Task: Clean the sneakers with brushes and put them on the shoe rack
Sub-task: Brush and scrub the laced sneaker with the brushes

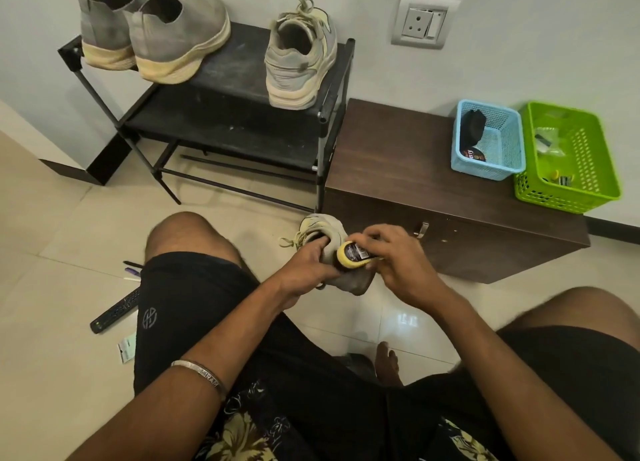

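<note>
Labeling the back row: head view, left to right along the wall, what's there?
Grey slip-on pair → laced sneaker, both on the shoe rack → wall socket → blue basket → green basket.

black shorts [194,308], silver bracelet [199,374], floral shirt [249,429]

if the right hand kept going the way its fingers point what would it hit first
The right hand points left, fingers curled on the yellow brush. Straight on, it would probably meet the sneaker first, then the left hand; depth is unclear.

Left hand [304,270] gripping grey sneaker [341,253] at centre, right hand [398,260] holding yellow brush [353,254] against it, shoe rack [221,114] at eleven o'clock
</note>
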